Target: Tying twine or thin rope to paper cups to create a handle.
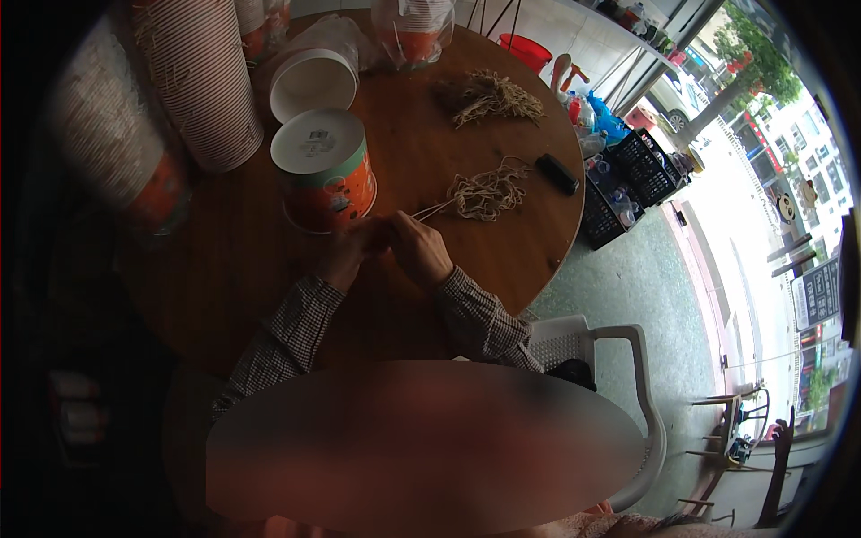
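My two hands meet just in front of an upturned paper bucket (336,193), orange with a green band and a white base on top. In my right hand (420,251) the fingers are closed on pale string (434,212), whose strands run to a loose tangle (487,193) on the table to the right. My left hand (352,249) presses against the right one, its fingers curled together in shadow. Whatever the left fingers grip is hidden. A second bundle of string (493,99) lies farther back.
Tall stacks of paper buckets (197,85) fill the left of the round wooden table (421,314). Behind the upturned bucket, another white-mouthed bucket (314,85) lies tipped. A black object (557,174) rests near the right edge. Black crates (619,193) and a plastic chair (641,377) stand beyond.
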`<state>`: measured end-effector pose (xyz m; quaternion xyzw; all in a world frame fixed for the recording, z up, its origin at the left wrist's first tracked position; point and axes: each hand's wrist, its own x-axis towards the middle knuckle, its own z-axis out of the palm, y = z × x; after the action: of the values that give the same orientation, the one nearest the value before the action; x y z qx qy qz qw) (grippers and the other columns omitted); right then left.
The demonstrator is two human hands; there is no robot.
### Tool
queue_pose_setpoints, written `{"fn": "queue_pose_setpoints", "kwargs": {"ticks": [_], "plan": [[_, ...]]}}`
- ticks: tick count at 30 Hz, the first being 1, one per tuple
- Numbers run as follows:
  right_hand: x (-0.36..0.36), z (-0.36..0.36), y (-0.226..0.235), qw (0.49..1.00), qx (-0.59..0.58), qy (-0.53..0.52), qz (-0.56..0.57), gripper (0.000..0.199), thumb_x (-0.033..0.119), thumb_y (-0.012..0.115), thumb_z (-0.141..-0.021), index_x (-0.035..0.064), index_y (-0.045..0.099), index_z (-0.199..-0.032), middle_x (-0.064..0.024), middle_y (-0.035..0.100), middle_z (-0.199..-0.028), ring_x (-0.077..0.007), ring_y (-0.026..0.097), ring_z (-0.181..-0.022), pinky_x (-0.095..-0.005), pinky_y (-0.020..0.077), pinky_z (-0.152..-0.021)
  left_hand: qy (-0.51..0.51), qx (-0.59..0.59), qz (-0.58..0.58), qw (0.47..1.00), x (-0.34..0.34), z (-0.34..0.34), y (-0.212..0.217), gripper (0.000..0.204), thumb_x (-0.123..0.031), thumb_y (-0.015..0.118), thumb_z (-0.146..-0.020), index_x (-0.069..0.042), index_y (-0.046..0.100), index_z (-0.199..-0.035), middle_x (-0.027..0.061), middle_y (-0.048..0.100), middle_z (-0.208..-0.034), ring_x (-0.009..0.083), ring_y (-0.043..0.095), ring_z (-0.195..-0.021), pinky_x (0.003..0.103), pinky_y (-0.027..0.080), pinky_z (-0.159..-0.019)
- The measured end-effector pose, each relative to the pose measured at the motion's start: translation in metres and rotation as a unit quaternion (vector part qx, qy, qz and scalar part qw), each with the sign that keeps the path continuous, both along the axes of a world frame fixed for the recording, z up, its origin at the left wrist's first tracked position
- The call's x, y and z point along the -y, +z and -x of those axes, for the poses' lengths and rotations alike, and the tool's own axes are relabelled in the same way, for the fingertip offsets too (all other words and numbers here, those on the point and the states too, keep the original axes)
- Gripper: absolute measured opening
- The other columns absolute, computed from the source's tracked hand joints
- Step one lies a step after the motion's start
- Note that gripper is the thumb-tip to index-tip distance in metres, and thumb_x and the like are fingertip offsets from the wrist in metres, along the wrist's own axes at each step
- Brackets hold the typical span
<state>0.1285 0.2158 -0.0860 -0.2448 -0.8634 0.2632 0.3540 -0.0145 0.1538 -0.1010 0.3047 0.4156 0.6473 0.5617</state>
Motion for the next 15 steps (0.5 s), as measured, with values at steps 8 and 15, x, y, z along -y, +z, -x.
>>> {"fn": "queue_pose_setpoints", "kwargs": {"ticks": [8, 15], "plan": [[0.013, 0.001, 0.023, 0.992, -0.019, 0.041, 0.115, 0.019, 0.008, 0.058, -0.084, 0.0024, 0.051, -0.101, -0.0147, 0.062, -0.086, -0.0329, 0.063, -0.082, -0.0373, 0.0516, -0.069, 0.014, 0.015, 0.026, 0.999, 0.008, 0.005, -0.007, 0.017, -0.017, 0.059, -0.090, -0.003, 0.065, -0.098, 0.0038, 0.065, -0.092, 0.0127, 0.061, -0.084, 0.025, 0.050, -0.075], [-0.009, -0.003, 0.015, 0.992, 0.046, -0.090, -0.073, 0.042, 0.014, 0.062, -0.081, 0.0141, 0.053, -0.122, -0.0113, 0.052, -0.123, -0.0323, 0.059, -0.099, -0.0408, 0.0514, -0.078, 0.156, -0.338, -0.017, 0.928, 0.014, 0.011, 0.011, 0.018, -0.017, 0.057, -0.092, -0.001, 0.064, -0.094, 0.0037, 0.065, -0.085, 0.0117, 0.060, -0.079, 0.025, 0.049, -0.074]]}}
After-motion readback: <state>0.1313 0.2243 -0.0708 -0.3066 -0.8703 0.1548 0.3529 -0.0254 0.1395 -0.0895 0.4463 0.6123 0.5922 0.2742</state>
